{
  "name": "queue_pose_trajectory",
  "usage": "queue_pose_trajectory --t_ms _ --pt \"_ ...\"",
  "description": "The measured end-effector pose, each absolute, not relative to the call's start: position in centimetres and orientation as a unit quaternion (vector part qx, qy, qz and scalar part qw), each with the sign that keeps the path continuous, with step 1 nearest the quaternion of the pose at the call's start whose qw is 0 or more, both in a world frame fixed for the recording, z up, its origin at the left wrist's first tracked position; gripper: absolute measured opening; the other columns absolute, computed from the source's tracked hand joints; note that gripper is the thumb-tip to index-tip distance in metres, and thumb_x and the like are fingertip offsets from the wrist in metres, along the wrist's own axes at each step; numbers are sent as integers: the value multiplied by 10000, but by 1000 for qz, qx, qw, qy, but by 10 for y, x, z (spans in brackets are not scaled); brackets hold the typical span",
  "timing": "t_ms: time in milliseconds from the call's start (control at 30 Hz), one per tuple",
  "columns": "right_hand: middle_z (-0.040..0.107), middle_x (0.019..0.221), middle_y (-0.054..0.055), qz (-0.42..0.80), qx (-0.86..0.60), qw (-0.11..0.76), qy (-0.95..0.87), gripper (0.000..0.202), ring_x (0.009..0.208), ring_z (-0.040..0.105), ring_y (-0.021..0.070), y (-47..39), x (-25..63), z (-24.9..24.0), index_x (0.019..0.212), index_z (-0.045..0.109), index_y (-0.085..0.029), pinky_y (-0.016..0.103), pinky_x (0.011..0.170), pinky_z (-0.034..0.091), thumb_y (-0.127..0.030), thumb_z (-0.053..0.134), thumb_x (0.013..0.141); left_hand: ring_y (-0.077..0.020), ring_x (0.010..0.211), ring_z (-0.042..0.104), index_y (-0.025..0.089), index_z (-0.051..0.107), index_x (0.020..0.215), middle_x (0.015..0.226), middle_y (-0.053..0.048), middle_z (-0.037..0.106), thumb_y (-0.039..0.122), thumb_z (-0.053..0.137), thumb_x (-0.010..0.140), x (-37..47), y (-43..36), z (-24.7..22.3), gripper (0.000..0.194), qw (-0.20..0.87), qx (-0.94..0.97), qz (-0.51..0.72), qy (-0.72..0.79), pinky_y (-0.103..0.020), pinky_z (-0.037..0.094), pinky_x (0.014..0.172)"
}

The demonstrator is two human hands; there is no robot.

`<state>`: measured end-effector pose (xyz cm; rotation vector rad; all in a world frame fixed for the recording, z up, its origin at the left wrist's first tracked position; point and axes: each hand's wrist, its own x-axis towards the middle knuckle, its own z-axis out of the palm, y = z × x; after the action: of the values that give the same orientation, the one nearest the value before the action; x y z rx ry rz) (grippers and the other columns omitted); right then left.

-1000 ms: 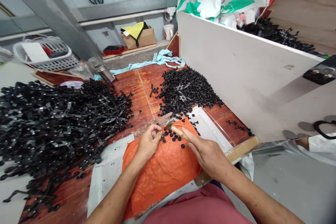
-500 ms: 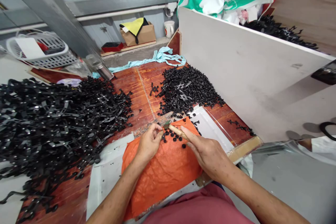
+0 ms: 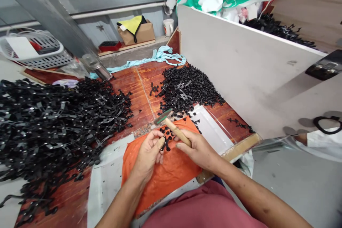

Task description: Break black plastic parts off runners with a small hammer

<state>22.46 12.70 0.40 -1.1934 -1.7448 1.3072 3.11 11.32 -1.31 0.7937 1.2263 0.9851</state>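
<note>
- While the left hand (image 3: 148, 154) pinches a small black part (image 3: 162, 145) between thumb and index, the right hand (image 3: 198, 146) grips a hammer (image 3: 176, 130) by its wooden handle; the head view shows both.
- The left fingers are closed on that part, which sits over the far portion of an orange cloth (image 3: 157, 187); the fingers hide much of its shape.
- The right fingers wrap the lower handle, and the hammer slants away to the left, its dark, green-marked head beyond the left fingertips, near the cloth's far edge. Whether the head touches anything below cannot be told.
- Round black caps (image 3: 171, 132) lie loose on the cloth between the two hands.
- Beyond the cloth, a heap of small black pieces (image 3: 191, 87) rests on the reddish wooden bench (image 3: 128, 91), beside a pale panel (image 3: 232, 53).
- To the left spreads a larger mound of black linked parts (image 3: 58, 124).
- A white tray (image 3: 212, 123) lies right of the cloth, just below the heap.
- Along the back run a light blue strip of fabric (image 3: 141, 63), a metal flask (image 3: 100, 71), a cardboard box (image 3: 143, 34) with a yellow cloth (image 3: 133, 25) over it, and a white mug (image 3: 168, 27).
</note>
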Motion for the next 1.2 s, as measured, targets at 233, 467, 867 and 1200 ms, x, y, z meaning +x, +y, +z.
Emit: queue_pose_trajectory --t_ms 233,467,867,1200 --pt "592 717 -45 639 -407 356 -547 94 576 503 120 123 205 0 909 669 -206 232 545 401 -279 685 853 -178 721 648 230 626 959 829 -25 669 519 580 908 24 87 -3 297 457 528 386 603 -314 559 702" --pt "628 782 -14 639 -379 374 -555 141 707 564 148 114 209 7 862 654 -194 266 676 455 -328 696 863 -278 1173 610 273 694 1165 1248 -91 678 331 528 949 20 77 13 279 332 702 316 544 -425 469 1035" --pt "650 818 -23 602 -414 369 -574 31 759 597 160 108 218 -1 891 667 -216 257 694 454 -200 649 872 -95 544 421 228 560 903 771 35 514 530 580 907 26 97 16 303 637 556 220 486 -199 375 486" --pt "679 811 -19 613 -427 399 -531 86 758 617 159 108 233 -10 934 639 -213 277 753 473 -291 651 900 -112 534 370 227 637 1104 626 70 386 450 653 847 34 90 -2 341 503 535 336 590 -215 302 494"
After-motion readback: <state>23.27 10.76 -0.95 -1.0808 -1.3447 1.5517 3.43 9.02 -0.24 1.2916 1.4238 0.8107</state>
